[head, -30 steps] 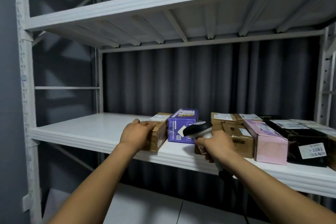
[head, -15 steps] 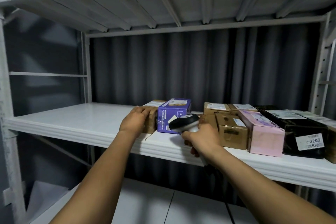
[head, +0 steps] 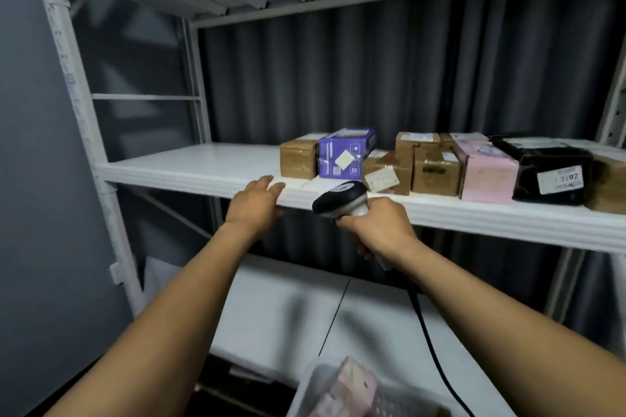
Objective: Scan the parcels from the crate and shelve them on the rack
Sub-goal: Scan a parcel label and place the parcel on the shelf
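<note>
- The white rack (head: 84, 118) fills your view; its middle shelf (head: 176, 169) carries a row of parcels on its right half.
- That row starts with a brown parcel (head: 298, 159) and a purple box (head: 345, 154) touching it, then runs on to a pink box (head: 487, 173) and a black parcel (head: 548, 166).
- The crate (head: 301, 393) sits at the bottom edge, with a pink parcel (head: 352, 386) inside.
- Your left hand (head: 254, 205) is empty, fingers loosely extended at the shelf's front lip.
- Your right hand (head: 379, 227) is wrapped round the handle of the scanner (head: 342, 201).
</note>
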A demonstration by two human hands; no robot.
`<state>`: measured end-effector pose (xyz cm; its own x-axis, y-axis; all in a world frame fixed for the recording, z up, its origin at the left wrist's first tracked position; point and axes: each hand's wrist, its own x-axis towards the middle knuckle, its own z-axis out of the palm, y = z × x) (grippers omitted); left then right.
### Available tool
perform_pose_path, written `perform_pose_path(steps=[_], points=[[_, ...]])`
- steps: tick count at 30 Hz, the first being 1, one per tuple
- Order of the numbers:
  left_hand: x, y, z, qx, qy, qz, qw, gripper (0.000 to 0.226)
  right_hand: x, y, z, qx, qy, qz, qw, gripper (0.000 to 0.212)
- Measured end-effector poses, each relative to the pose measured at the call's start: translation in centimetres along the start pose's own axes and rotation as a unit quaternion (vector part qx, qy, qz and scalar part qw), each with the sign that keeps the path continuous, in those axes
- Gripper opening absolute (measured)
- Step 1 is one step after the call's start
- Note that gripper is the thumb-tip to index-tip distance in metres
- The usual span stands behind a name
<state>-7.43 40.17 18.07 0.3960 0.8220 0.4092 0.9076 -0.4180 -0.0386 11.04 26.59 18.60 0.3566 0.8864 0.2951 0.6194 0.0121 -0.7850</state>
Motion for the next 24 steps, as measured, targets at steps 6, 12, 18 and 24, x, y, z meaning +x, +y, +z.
perform_pose_path(steps=[6,12,18,24], points=[[-11.7,-1.3,0.1,-0.014,-0.048,-0.026,0.998,0.060,-10.2,0.4,2.3,0.005,-0.066,0.017,0.998,0.018],[-24.5,-4.8,1.5,-0.010,-0.110,-0.056,0.992,0.060,-20.0,0.2,7.1,0.009,-0.150,0.041,0.988,0.015],[-35.0,-9.7,5.6,-0.028,-0.158,-0.095,0.982,0.060,-27.2,0.1,14.4,-0.017,-0.220,0.023,0.975,0.020],[-43.7,-14.9,14.5,-0.045,-0.282,-0.147,0.947,0.060,-30.6,3.4,22.6,-0.028,-0.298,0.071,0.951,0.017]])
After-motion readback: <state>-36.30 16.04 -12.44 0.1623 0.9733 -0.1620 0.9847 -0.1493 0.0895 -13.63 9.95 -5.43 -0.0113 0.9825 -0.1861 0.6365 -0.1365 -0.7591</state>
